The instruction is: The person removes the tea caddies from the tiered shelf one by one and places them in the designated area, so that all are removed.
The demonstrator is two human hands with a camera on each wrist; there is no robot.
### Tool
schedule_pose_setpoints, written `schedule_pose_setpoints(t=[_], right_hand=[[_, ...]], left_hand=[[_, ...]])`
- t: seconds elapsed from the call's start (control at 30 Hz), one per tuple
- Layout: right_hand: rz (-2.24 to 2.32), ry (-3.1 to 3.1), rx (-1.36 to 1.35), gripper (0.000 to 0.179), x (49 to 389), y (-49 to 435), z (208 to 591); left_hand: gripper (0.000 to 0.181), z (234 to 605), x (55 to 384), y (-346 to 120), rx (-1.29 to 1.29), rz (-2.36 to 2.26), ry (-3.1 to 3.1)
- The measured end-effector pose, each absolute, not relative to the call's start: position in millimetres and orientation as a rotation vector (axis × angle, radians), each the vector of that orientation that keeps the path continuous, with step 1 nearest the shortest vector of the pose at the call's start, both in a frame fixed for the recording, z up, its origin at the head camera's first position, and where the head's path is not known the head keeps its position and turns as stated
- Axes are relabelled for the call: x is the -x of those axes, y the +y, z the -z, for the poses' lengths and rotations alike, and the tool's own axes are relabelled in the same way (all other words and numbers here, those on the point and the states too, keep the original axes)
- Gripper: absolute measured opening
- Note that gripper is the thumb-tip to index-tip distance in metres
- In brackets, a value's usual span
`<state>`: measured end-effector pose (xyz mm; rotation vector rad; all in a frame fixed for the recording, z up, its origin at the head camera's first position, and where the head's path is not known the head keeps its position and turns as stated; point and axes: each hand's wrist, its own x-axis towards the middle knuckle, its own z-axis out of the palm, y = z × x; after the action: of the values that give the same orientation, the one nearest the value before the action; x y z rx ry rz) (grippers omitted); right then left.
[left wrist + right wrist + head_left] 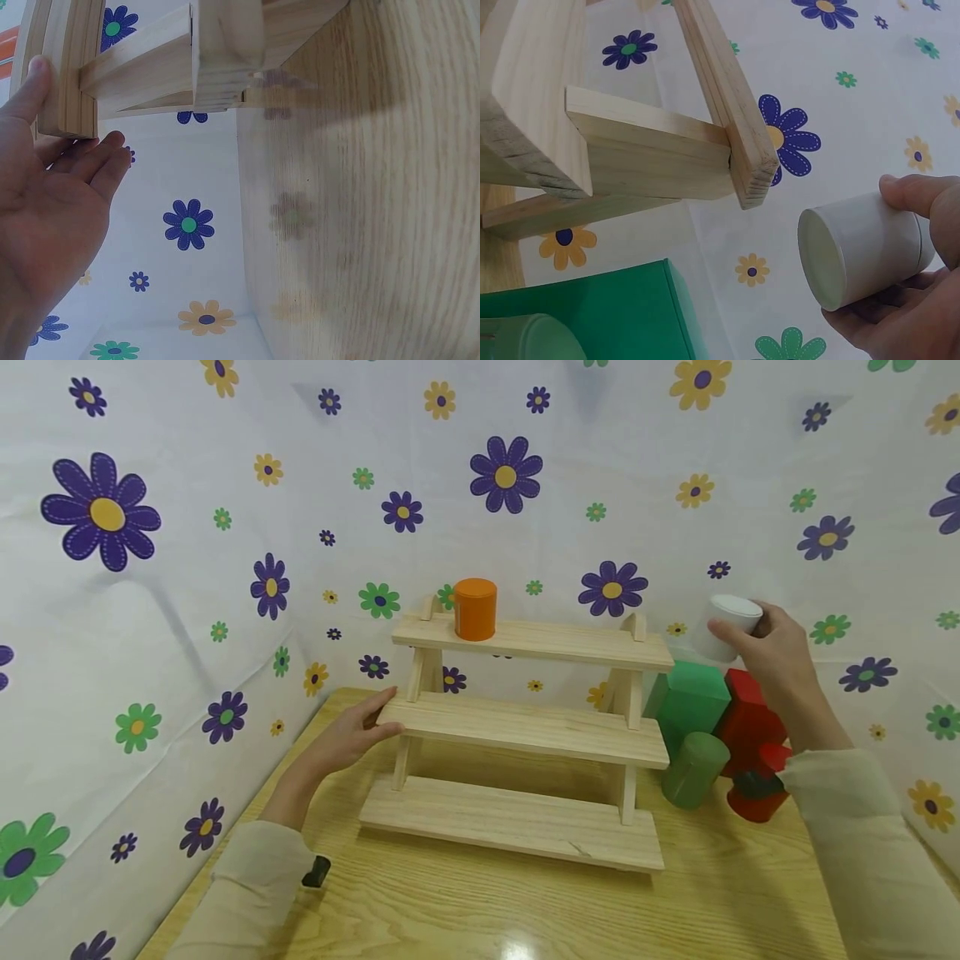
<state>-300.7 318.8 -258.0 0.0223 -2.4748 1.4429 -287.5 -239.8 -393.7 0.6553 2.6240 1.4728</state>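
Observation:
My right hand (776,647) holds a white cylindrical canister (723,631) up at the right of the wooden three-step shelf (517,722), above the green box. In the right wrist view, the thumb lies on one side of the white canister (862,251) and the fingers curl beneath it. With its thumb on one face and fingers on the other, my left hand (56,202) grips the left end of the middle step (67,82). An orange canister (476,610) stands on the left part of the top step.
Right of the shelf stand a green box (693,693), a red box (750,727), a green canister (696,770) and a red canister (753,802), partly behind the right forearm. The wooden table (450,910) meets flower-printed cloth (322,435) at the back and sides.

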Motion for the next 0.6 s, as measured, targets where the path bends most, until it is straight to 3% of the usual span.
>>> schedule_pose_setpoints(t=[0.6], right_hand=[[-1.393, -2.58, -0.029, 0.091, 270, 327, 278]], left_hand=[[0.077, 395, 288, -240, -0.647, -1.439, 2.652]])
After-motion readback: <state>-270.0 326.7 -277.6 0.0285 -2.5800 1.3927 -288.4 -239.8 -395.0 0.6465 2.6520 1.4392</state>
